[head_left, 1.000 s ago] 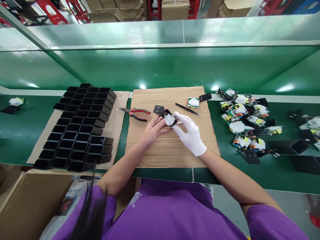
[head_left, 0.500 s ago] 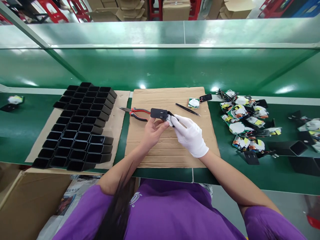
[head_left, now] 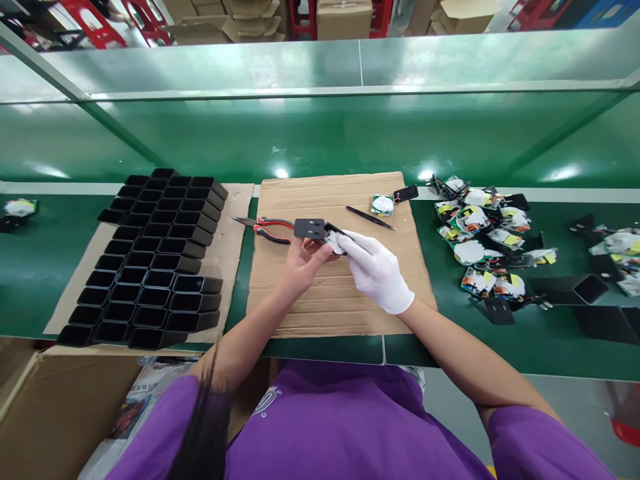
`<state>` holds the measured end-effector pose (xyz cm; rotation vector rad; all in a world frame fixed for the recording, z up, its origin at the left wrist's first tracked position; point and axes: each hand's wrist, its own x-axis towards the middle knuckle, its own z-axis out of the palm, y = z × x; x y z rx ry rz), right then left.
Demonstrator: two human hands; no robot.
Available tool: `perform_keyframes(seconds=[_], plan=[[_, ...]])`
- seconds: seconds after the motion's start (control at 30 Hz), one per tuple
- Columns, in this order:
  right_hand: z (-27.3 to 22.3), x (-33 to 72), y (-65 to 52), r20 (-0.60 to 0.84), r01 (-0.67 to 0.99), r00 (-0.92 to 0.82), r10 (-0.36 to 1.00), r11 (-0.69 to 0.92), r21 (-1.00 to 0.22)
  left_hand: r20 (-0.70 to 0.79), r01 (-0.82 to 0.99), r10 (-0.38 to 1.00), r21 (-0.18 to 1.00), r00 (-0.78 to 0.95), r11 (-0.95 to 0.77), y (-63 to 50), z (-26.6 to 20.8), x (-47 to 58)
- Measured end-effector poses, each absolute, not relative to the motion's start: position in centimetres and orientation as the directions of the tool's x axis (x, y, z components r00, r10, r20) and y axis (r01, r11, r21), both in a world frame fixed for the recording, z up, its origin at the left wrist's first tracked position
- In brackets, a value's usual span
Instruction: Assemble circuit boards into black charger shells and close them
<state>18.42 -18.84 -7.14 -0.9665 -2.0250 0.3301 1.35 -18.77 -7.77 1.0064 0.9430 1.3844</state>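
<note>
Over the cardboard sheet (head_left: 320, 313), my bare left hand (head_left: 303, 267) pinches a black end cap (head_left: 309, 229), its flat face turned up. My white-gloved right hand (head_left: 379, 272) grips a circuit board (head_left: 335, 243) with white filler, right beside the cap. Dark leads show between board and cap; the gloved fingers partly hide the board. Left of my hands lie red-and-black needle-nose pliers (head_left: 273, 227). Farther back on the cardboard are a thin black pen-like tool (head_left: 371, 218) and another circuit board (head_left: 383, 204) wired to a black cap (head_left: 405, 193).
Rows of open black housings (head_left: 155, 280) stand on cardboard at the left. Several circuit boards (head_left: 473, 220) with caps and leads are heaped at the right, near a black housing (head_left: 570, 289) lying on its side. A green panel (head_left: 320, 137) rises behind the table.
The camera view has shifted slightly. Both hands keep hold of the cap and board, which have tilted a little; the cap's face now looks flatter.
</note>
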Motion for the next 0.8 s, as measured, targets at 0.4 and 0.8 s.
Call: perform_keyframes(seconds=[0.4, 0.8], plan=[[-6.0, 17.9, -18.8, 0.292, 0.307, -0.255, 0.922, 0.364, -0.879, -0.002, -0.257, 0.998, 0.966, 0.07, 0.02, -19.6, -8.4, 2.2], [-5.9, 18.1, -18.6, 0.202, 0.065, -0.246, 0.948, 0.224, -0.972, 0.031, -0.254, 0.996, 0.967, 0.087, -0.008, -19.8, -8.3, 2.1]])
